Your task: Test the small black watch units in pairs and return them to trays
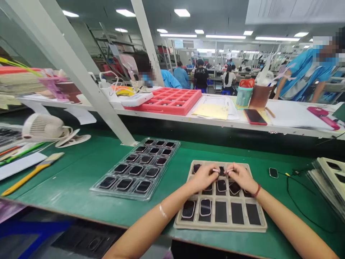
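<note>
A beige compartment tray [221, 227] lies on the green bench before me, with square dark-screened watch faces in several of its pockets. Over its back rows, my left hand [204, 176] pinches a small watch face seen edge-on. Just to the right, my right hand [240, 176] holds another thin piece between thumb and fingers, also edge-on. Three pockets at the front right hold only dark pads. Left of this tray sits a clear plastic tray [94, 189] with rows of similar watch faces [136, 169]. A single watch face [273, 173] rests on the bench at the right.
A white fan [43, 127] and a yellow-handled brush [29, 178] lie at the left. Stacked trays [330, 180] and a black cable [292, 201] are at the right. The raised shelf carries a red tray [172, 100] and a phone [255, 117]. People work beyond.
</note>
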`<control>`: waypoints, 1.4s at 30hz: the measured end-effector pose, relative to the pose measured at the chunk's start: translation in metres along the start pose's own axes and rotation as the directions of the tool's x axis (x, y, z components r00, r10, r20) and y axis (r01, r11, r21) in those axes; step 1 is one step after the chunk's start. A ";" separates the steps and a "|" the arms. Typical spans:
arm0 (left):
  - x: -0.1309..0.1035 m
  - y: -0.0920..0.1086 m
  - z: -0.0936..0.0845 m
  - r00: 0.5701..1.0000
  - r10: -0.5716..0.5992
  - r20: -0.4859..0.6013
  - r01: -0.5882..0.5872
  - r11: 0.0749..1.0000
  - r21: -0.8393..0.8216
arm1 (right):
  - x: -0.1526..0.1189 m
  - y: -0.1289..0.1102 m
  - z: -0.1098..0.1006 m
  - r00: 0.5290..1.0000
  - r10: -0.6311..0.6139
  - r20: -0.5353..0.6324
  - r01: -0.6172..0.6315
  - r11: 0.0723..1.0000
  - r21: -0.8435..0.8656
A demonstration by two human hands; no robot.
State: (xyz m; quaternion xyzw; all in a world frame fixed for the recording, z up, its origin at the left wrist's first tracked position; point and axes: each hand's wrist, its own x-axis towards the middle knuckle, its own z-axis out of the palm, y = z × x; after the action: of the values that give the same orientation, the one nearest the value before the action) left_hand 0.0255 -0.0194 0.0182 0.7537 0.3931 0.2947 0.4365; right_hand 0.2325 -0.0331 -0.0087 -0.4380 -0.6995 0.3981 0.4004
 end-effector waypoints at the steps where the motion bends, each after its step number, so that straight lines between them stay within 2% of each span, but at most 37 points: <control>1: -0.008 0.008 0.002 0.996 0.079 0.030 -0.082 0.988 0.131 | -0.006 -0.008 0.000 0.999 -0.038 -0.013 0.036 0.989 -0.140; 3: -0.025 0.020 0.009 0.970 0.135 0.204 -0.191 0.939 0.287 | -0.024 -0.023 0.002 0.998 -0.049 0.033 0.057 0.943 -0.328; 5: -0.040 0.026 0.021 0.943 0.109 0.314 -0.240 0.877 0.416 | -0.047 -0.034 0.006 0.997 -0.006 0.080 0.040 0.901 -0.431; 9: -0.056 0.029 0.042 0.921 0.093 0.378 -0.324 0.722 0.612 | -0.090 -0.043 0.013 0.996 0.001 0.091 0.054 0.803 -0.593; 12: -0.064 0.028 0.040 0.928 0.117 0.353 -0.337 0.667 0.664 | -0.110 -0.041 0.011 0.993 -0.030 0.114 0.097 0.762 -0.641; 15: -0.072 0.017 0.016 0.949 0.125 0.288 -0.287 0.716 0.636 | -0.120 -0.034 0.005 0.988 -0.038 0.147 0.128 0.731 -0.671; 16: -0.075 0.010 0.005 0.965 0.114 0.234 -0.241 0.732 0.637 | -0.122 -0.031 0.003 0.987 -0.040 0.157 0.137 0.722 -0.678; 18: -0.083 -0.008 -0.020 0.997 0.070 0.038 -0.078 0.734 0.674 | -0.121 -0.027 0.000 0.982 -0.051 0.180 0.161 0.720 -0.675; 20: -0.090 -0.028 -0.041 0.987 -0.007 -0.159 0.114 0.725 0.679 | -0.115 -0.026 -0.003 0.980 -0.067 0.188 0.174 0.750 -0.638; 21: -0.093 -0.036 -0.048 0.976 -0.071 -0.204 0.190 0.734 0.653 | -0.110 -0.027 -0.005 0.983 -0.068 0.169 0.159 0.778 -0.608; 22: -0.095 -0.043 -0.053 0.975 -0.124 -0.186 0.214 0.754 0.621 | -0.104 -0.029 -0.008 0.988 -0.061 0.143 0.133 0.806 -0.576; 24: -0.098 -0.048 -0.055 0.981 -0.174 -0.086 0.192 0.806 0.560 | -0.094 -0.035 -0.012 0.992 -0.033 0.120 0.092 0.844 -0.529; 26: -0.098 -0.045 -0.051 0.985 -0.173 -0.015 0.156 0.844 0.513 | -0.090 -0.044 -0.012 0.982 -0.018 0.188 0.116 0.842 -0.526; 29: -0.095 -0.035 -0.042 0.988 -0.155 -0.027 0.148 0.856 0.495 | -0.101 -0.058 -0.001 0.953 -0.006 0.303 0.193 0.785 -0.589; 34: -0.090 -0.033 -0.039 0.983 -0.182 -0.021 0.173 0.881 0.441 | -0.138 -0.061 0.021 0.975 0.073 0.210 0.106 0.677 -0.728; 37: -0.088 -0.032 -0.039 0.975 -0.220 -0.009 0.206 0.896 0.394 | -0.145 -0.056 0.020 0.977 0.088 0.194 0.079 0.696 -0.714; 40: -0.086 -0.022 -0.040 0.982 -0.190 -0.018 0.182 0.904 0.388 | -0.141 -0.050 0.008 0.970 0.091 0.225 0.085 0.742 -0.665; 42: -0.085 -0.014 -0.043 0.983 -0.181 -0.034 0.182 0.927 0.328 | -0.137 -0.049 -0.002 0.966 0.085 0.244 0.093 0.767 -0.635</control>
State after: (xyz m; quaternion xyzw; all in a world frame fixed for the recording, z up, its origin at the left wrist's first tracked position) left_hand -0.0568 -0.0689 0.0164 0.7760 0.5056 0.1843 0.3289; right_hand 0.2607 -0.1746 0.0073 -0.4910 -0.8401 0.1882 0.1330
